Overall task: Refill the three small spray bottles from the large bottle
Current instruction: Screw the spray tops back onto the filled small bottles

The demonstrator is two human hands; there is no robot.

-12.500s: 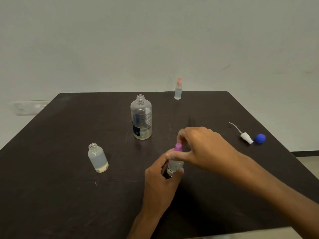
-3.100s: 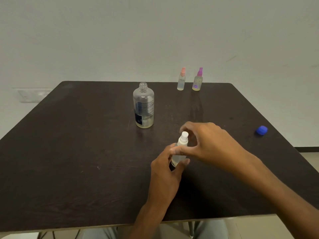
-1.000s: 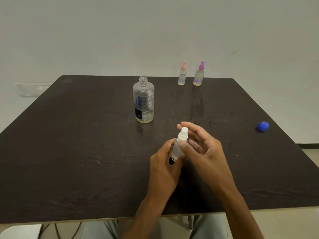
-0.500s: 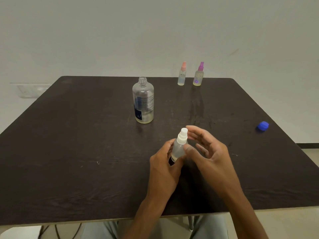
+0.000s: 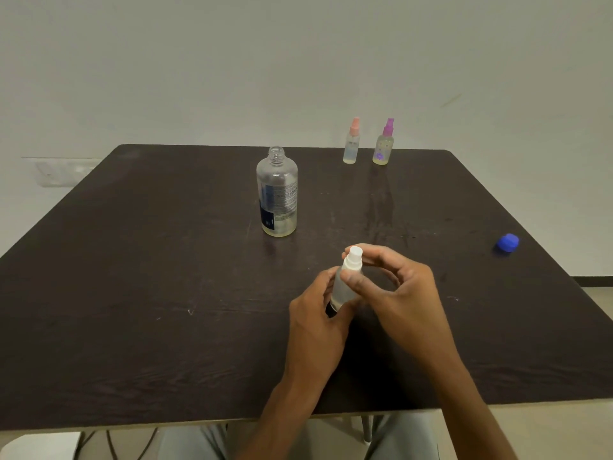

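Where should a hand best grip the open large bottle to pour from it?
Around the wide mid-body of the large bottle, coming from its right side, hedged: it stands upright and uncapped, apart from the other bottles, and the narrow threaded neck must stay clear for pouring.

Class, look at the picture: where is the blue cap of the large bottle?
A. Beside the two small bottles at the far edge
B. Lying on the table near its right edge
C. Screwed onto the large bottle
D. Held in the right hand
B: the blue cap lies alone on the table near its right edge, and the large bottle stands open-necked.
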